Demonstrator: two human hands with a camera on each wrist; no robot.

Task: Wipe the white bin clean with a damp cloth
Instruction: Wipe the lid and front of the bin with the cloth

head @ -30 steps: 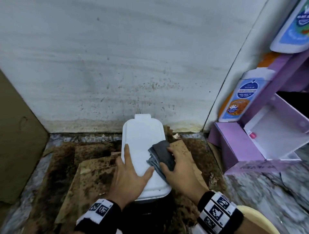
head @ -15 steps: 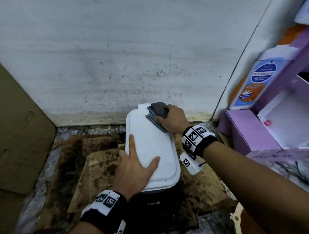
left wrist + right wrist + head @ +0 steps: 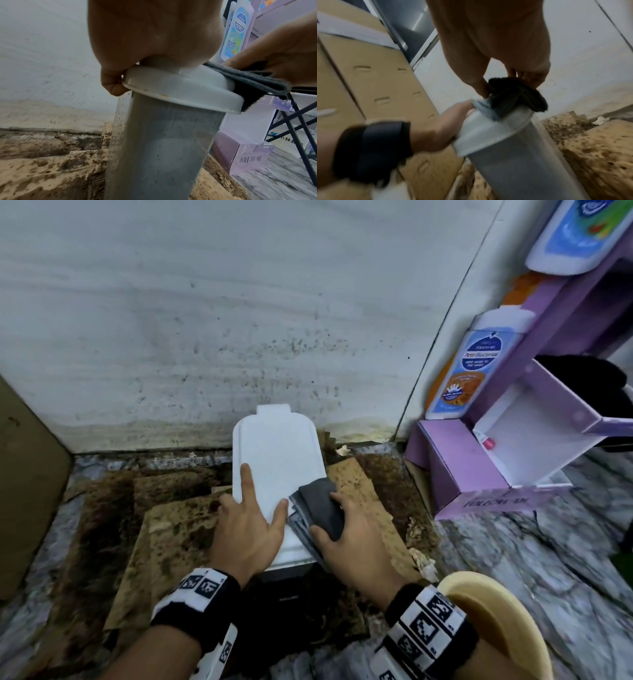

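Looks like a light, tippy plastic white bin (image 3: 279,460) on the floor by the back wall, so best pinned flat-fingered with left hand (image 3: 247,537) while right hand (image 3: 354,542) clutches soft, floppy damp cloth (image 3: 320,508) on the slick lid's near right edge.

A cluttered corner of a storeroom or utility area. A stained, speckled white wall (image 3: 239,320) met a marble-patterned floor (image 3: 548,559) covered with soiled cardboard sheets (image 3: 178,529). Purple display boxes (image 3: 479,467) held body-wash bottles (image 3: 469,371); stacked cardboard cartons (image 3: 373,83) stood nearby.
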